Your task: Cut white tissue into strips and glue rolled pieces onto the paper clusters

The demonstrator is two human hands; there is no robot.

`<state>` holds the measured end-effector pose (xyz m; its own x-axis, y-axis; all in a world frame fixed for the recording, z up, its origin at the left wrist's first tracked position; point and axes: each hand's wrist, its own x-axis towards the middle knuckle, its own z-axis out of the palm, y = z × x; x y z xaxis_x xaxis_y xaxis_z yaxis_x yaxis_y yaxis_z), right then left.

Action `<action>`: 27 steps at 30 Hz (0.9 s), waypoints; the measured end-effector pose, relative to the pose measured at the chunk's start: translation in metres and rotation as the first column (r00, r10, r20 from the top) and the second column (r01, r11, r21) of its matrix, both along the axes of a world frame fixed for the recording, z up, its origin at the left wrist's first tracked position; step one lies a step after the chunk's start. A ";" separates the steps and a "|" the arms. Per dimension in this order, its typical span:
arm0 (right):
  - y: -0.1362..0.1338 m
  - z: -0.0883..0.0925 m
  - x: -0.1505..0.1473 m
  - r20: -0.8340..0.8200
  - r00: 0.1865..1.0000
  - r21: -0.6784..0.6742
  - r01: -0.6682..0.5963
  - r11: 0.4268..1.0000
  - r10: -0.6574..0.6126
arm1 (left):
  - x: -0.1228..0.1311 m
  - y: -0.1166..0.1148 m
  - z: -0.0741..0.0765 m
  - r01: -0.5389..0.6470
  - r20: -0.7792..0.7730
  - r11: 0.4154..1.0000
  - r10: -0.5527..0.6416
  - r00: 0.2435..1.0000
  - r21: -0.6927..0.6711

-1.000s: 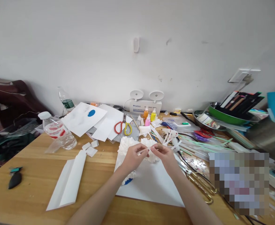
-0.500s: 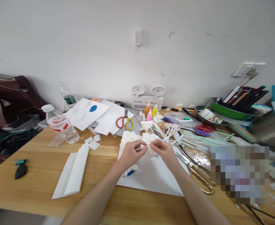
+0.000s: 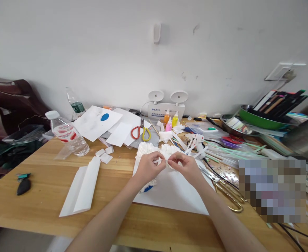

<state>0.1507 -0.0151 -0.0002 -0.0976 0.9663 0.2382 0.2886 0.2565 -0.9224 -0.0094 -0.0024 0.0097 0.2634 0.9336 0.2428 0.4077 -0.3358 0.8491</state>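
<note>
My left hand [image 3: 148,167] and my right hand [image 3: 183,165] meet over the middle of the wooden table [image 3: 38,182]. Both are closed in a pinch on one small white paper strip [image 3: 161,160] held between them. Right behind the hands lies a ruffled white paper piece [image 3: 154,149] made of many small folds. Under my wrists lies a flat white sheet [image 3: 172,192].
A folded white paper [image 3: 82,189] lies at the left, a water bottle [image 3: 68,138] behind it. Red-and-yellow scissors [image 3: 140,132] and small paint bottles [image 3: 171,121] stand at the back. Gold scissors [image 3: 229,197], a white glue gun [image 3: 198,145] and straws lie at the right.
My hands kept pinching the strip and drew slightly closer together. The camera tilted, so the table sits a little higher in view.
</note>
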 end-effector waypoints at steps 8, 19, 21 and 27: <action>-0.003 0.001 -0.003 0.076 0.997 0.080 0.012 0.997 -0.018 | 0.001 0.001 -0.007 -0.006 -0.055 0.999 0.009 0.998 0.050; -0.001 -0.007 -0.006 0.168 0.985 0.091 0.025 0.996 -0.040 | 0.003 0.002 -0.005 0.063 0.013 0.998 -0.063 0.998 0.031; -0.002 -0.009 -0.006 0.185 0.980 0.106 0.049 0.993 -0.068 | 0.003 0.002 -0.006 0.065 0.029 0.998 -0.065 0.997 0.007; -0.002 -0.013 -0.009 0.201 0.971 0.141 0.106 0.984 -0.133 | 0.004 0.002 -0.007 0.069 0.070 0.997 -0.067 0.995 -0.027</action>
